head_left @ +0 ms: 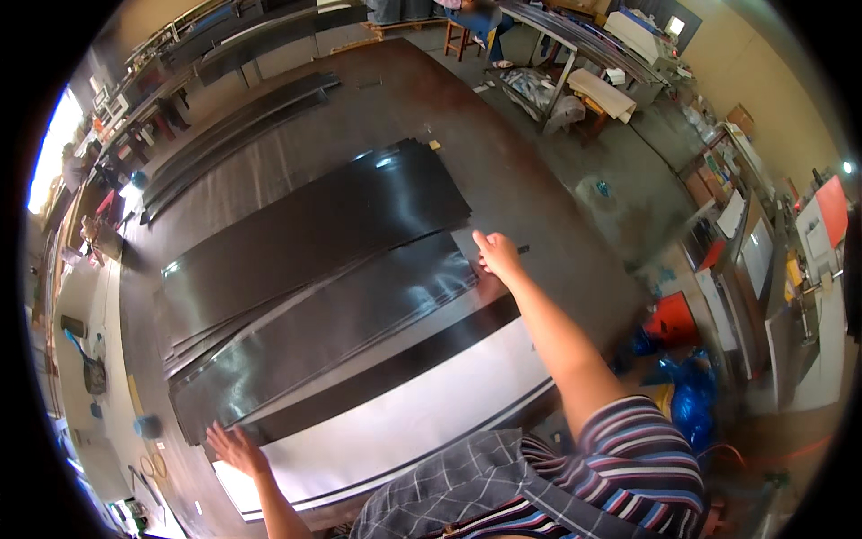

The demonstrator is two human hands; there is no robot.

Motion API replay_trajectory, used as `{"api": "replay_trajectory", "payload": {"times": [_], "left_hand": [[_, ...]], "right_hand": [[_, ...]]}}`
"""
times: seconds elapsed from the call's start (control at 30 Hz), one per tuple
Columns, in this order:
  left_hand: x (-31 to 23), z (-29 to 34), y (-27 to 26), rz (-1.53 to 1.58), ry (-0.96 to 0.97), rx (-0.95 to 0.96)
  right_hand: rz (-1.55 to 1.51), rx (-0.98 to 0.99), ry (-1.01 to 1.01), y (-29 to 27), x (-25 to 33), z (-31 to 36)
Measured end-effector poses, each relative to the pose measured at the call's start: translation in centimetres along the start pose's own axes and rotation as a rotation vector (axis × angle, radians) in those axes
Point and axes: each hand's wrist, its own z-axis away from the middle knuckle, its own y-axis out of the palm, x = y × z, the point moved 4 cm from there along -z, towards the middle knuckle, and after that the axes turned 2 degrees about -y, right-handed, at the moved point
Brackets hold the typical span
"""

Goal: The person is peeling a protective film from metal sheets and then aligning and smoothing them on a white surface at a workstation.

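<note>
My left hand (pixel 238 451) has its fingers spread at the lower left corner of a stack of glossy black sheets (pixel 332 328). Under its palm side lies the end of a long white sheet (pixel 404 404) with a black band along its far edge. My right hand (pixel 494 253) is closed, just off the right end of the stack. A small dark stub (pixel 523 249) shows beside it; whether the hand grips it I cannot make out. Beyond the near stack, a second pile of wide black sheets (pixel 314 238) lies slightly fanned, overlapping it.
Long dark strips (pixel 238 135) lie at the far left of the big brown table (pixel 503 153). Scissors (pixel 153 465) rest at the left edge. On the floor to the right are a red bucket (pixel 672 319) and blue plastic bags (pixel 691 395). A person sits on a stool (pixel 458 38) far off.
</note>
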Motion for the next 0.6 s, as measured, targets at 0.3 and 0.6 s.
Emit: {"api": "replay_trajectory", "payload": {"times": [0.3, 0.6], "left_hand": [[-24.8, 4.1, -10.5, 0.633, 0.561, 0.181], [-38.3, 4.8, -13.0, 2.12, -0.38, 0.991]], "right_hand": [[0.258, -0.271, -0.017, 5.4, 6.0, -7.4], [-0.256, -0.186, -0.873, 1.5, 21.5, 9.4]]}}
